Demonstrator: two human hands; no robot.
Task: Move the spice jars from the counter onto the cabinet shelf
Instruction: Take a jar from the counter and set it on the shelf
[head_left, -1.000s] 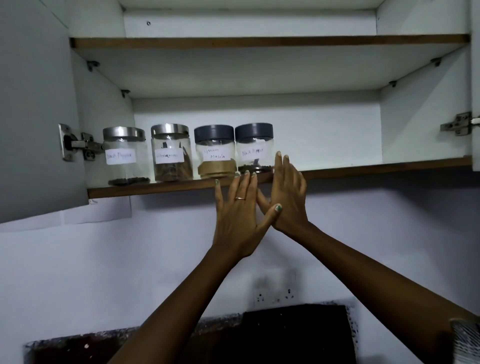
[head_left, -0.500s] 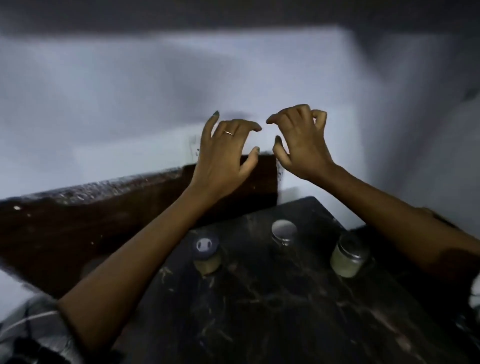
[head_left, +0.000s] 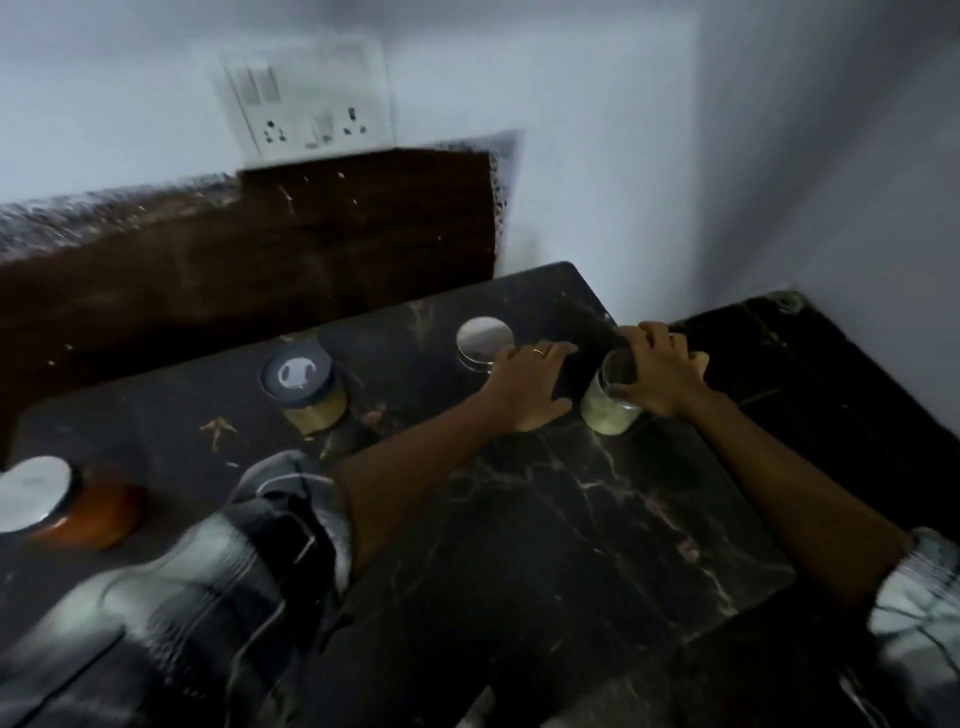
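Several spice jars stand on the dark marble counter (head_left: 597, 519). My right hand (head_left: 657, 374) is wrapped over the top of a glass jar of pale yellow-white spice (head_left: 608, 413) at the right. My left hand (head_left: 530, 384) lies spread beside a steel-lidded jar (head_left: 483, 340), fingers touching its near side. A grey-lidded jar of yellow powder (head_left: 306, 392) stands further left. At the far left sits a steel-lidded jar of red-orange spice (head_left: 62, 504). The cabinet shelf is out of view.
A dark brown backsplash (head_left: 260, 270) runs behind the counter, with a white socket panel (head_left: 311, 98) on the wall above. A lower dark surface (head_left: 810, 374) lies to the right of the counter. My grey sleeves show at the bottom.
My view dropped from the cabinet shelf to the counter. Both hands came down from the shelf edge; the right closed over the pale jar and the left landed by the steel-lidded jar.
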